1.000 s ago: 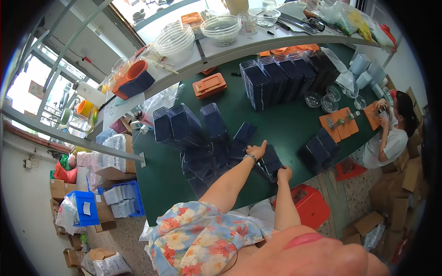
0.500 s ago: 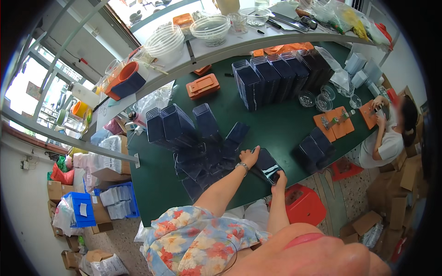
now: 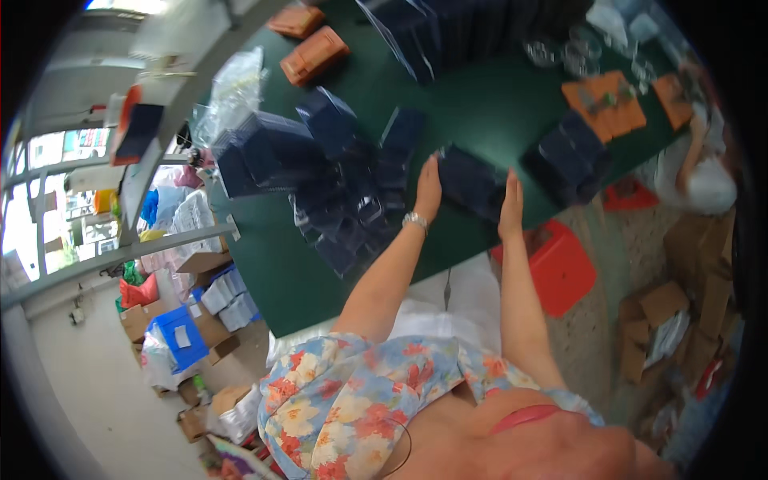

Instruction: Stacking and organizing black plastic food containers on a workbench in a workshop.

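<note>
Head view: your left hand (image 3: 428, 188) and right hand (image 3: 510, 204) flank a dark blue box (image 3: 472, 182) on the green surface (image 3: 480, 104), fingers straight and pressed together against its sides.

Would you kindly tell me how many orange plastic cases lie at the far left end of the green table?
2: one orange plastic case near the green table edge, another just beyond it at the picture's top rim, partly cut off. More may lie out of view.
</note>
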Motion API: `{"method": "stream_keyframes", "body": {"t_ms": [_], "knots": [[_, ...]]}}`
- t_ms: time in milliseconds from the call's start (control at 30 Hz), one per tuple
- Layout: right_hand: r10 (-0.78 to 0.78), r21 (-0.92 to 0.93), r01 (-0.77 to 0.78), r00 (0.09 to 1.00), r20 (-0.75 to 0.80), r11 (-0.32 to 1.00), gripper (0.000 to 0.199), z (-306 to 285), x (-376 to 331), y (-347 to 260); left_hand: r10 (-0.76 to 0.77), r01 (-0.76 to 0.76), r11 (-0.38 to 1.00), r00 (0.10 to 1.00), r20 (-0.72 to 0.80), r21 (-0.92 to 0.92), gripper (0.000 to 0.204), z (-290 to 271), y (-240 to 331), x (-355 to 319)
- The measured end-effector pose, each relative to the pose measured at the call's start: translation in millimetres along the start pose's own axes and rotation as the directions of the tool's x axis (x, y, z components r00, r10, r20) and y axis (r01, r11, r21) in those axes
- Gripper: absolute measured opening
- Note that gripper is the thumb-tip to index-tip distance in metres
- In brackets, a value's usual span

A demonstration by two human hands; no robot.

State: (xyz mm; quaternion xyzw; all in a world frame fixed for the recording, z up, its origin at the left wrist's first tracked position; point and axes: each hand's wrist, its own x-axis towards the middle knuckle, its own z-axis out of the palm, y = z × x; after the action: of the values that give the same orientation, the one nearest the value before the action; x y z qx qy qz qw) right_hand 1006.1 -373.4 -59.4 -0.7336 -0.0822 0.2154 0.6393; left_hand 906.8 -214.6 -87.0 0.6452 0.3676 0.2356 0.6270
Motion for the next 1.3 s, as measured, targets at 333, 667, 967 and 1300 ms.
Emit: {"method": "stream_keyframes", "body": {"t_ms": [333, 667, 967, 1300], "knots": [[-0.475, 0.154, 0.450, 0.844, 0.248, 0.880, 0.086, -31.9, -27.6, -43.2, 0.155, -0.150, 0.983, 0.987, 0.049, -0.103, 0.057, -11.9, 70.5, -84.4], [-0.438, 0.056, 0.479, 0.740, 0.510, 0.876, 0.138, -46.9, -37.8, -39.0, 0.215, -0.206, 0.967, 0.976, 0.045, -0.147, 0.095, -28.6, 73.5, -96.8], [-0.405, -0.050, 0.527, 0.707, 0.580, 0.848, 0.145, -53.5, -33.1, -46.3, 0.185, -0.175, 0.974, 0.981, 0.062, -0.142, 0.102, -28.8, 74.4, -99.7], [-0.351, -0.169, 0.549, 0.712, 0.608, 0.819, 0.135, -56.5, -37.9, -54.4, 0.116, -0.192, 0.956, 0.940, 0.320, 0.220, 0.142, -73.4, 73.2, -132.9]]}}
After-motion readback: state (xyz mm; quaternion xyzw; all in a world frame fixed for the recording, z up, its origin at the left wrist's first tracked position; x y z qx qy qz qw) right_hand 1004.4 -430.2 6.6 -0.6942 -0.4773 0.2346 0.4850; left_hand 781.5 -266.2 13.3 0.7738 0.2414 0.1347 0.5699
